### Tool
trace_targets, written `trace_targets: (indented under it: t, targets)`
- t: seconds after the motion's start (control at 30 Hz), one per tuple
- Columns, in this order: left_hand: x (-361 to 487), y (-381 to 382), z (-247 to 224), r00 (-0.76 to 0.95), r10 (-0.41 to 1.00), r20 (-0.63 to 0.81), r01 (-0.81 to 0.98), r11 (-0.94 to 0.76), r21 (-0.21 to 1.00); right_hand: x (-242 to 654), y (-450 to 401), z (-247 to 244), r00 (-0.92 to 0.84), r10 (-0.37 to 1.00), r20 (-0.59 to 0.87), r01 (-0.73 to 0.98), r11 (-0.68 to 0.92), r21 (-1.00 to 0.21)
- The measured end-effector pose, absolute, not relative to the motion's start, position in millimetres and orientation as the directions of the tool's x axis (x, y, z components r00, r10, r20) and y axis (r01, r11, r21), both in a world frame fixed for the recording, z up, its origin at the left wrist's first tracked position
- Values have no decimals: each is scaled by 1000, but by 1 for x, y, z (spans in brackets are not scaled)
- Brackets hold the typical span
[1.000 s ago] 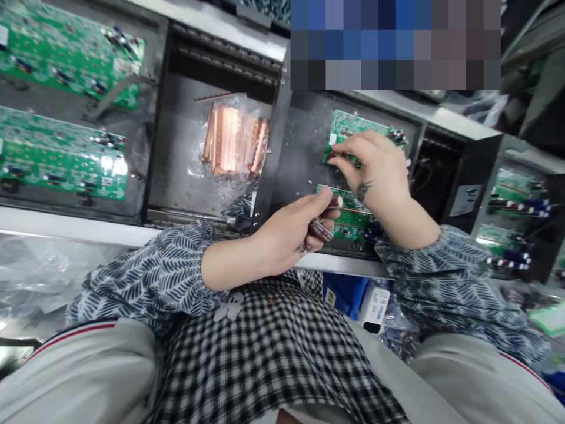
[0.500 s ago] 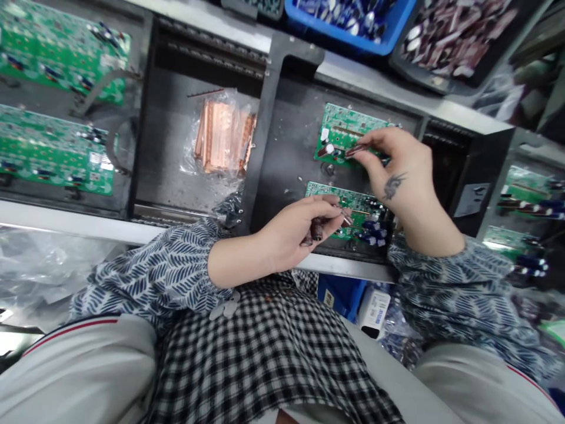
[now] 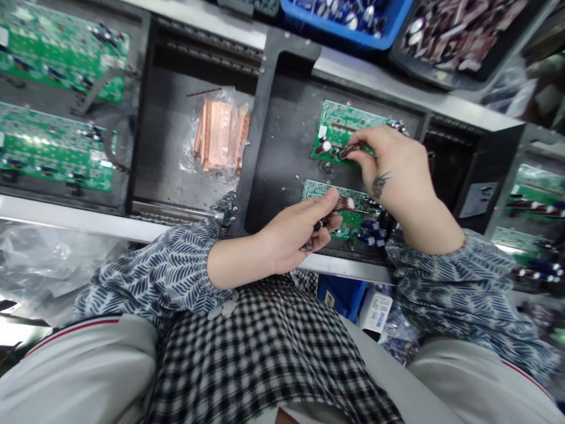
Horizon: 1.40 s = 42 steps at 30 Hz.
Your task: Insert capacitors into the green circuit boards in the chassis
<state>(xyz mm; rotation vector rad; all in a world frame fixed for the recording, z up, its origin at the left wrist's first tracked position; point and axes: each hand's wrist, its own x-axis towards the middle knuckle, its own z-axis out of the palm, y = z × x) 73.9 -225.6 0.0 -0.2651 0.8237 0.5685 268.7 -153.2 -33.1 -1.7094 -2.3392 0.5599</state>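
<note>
Fingers (image 3: 353,146) of your right hand (image 3: 392,171) pinch a brown capacitor (image 3: 346,151) over the upper green board (image 3: 342,126), beside one already standing there. Your left hand (image 3: 293,232) is closed on a bunch of capacitors (image 3: 329,219), one pinched at its thumb tip above the lower board (image 3: 320,191). Both boards lie in a dark tray (image 3: 282,147) on the worktop; a bag of copper strips (image 3: 218,135) lies left of it.

Glossy green boards (image 3: 342,126); dark brown capacitors (image 3: 348,151) with a plastic sheen; shiny copper strips (image 3: 218,135) in clear crinkled plastic bag (image 3: 229,100); matt dark metal tray (image 3: 286,135); smooth blue plastic bin (image 3: 348,32).
</note>
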Motion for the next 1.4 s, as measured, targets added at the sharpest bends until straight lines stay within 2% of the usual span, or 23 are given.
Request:
trace_targets:
  t: [0.1,0.2,0.3,0.37,0.43,0.57,0.63,0.77,0.87,1.07,1.27,1.4]
  targets:
    - [76,-227,-1,537,386,-750,-574,819,10,267,-155,-36,-331,942,-60,863,277,-424]
    - [79,-228,-2,496,409,-766,-599,800,39,264,-165,-30,-351,936,39,825,329,-459]
    - [83,-230,-2,467,431,-772,-623,780,59,262,-185,-14,-402,905,143,712,407,-572]
    - [85,-231,-3,479,438,-761,-618,783,62,265,-196,-6,-510,850,132,601,461,-653]
    - [87,-232,-3,491,424,-761,-592,803,65,273,-199,-4,-550,829,99,576,462,-674]
    - [88,-233,-1,498,352,-793,-501,863,69,292,-181,-20,-247,963,112,826,270,-495]
    - [86,-234,0,544,348,-763,-455,887,80,297,-171,-29,-170,981,92,894,193,-405]
    - [82,-240,-3,632,427,-647,-401,894,199,294,-165,-34,-176,984,13,919,168,-358]
    - [81,-244,-6,632,459,-625,-400,883,245,291,-168,-32,-189,982,1,920,177,-349]
    - [80,-247,-7,627,459,-630,-425,879,217,294,-168,-36,-201,979,40,917,203,-343]
    - [82,-246,-7,593,378,-711,-445,890,103,295,-165,-36,-207,978,24,920,203,-336]
    - [80,-247,-9,613,360,-703,-453,889,60,293,-166,-34,-234,972,-3,923,221,-315]
